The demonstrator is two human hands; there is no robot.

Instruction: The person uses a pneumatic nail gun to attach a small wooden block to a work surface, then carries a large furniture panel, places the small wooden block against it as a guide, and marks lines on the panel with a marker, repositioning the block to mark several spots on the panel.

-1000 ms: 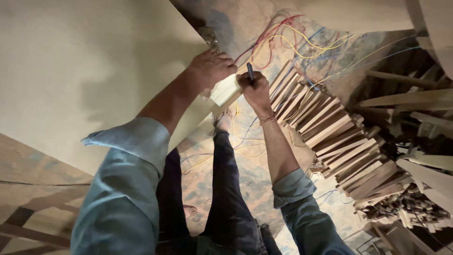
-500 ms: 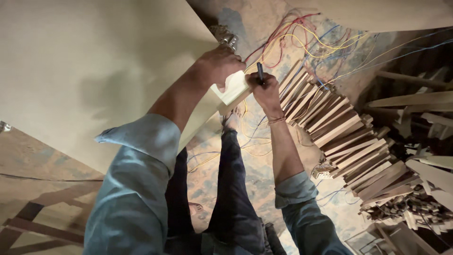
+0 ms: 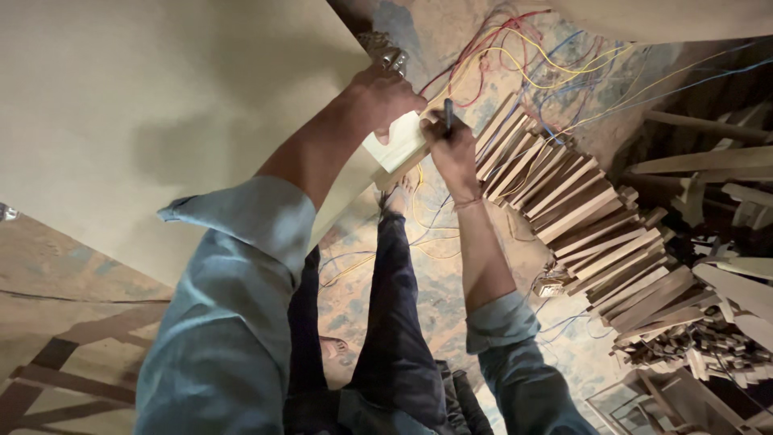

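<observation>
Landmark is the small wood block [image 3: 400, 147], sitting at the right edge of the big pale board [image 3: 161, 105].

Far left of the block: the board fills most of the view, plain surface, no marks visible on it. Below it, brown floor with dark wooden frame pieces [image 3: 56, 379].

At the block: the left hand [image 3: 385, 95] is clamped down on top of it, fingers curled over, pressing it against the board edge. Just right of the block, the right hand [image 3: 451, 149] is closed round a dark pen [image 3: 448, 117], tip pointing at the block's right end. Looks like marking work. No line can be made out on the block, so how much is marked cannot be told; judged as marking in hand, not finished.

Above the block: a small metal fitting [image 3: 390, 55] at the board corner, partly hidden by the left hand.

Below the block: the person's legs in dark trousers [image 3: 394, 322], bare foot on the floor.

Right of the block: loose coloured wires [image 3: 523, 56] across the floor, then a fanned row of wood strips [image 3: 580, 217], very near the right hand. Farther right, a heap of offcuts [image 3: 708, 338] and longer planks.

In the way: strips crowd the right wrist, wires trail underfoot.
</observation>
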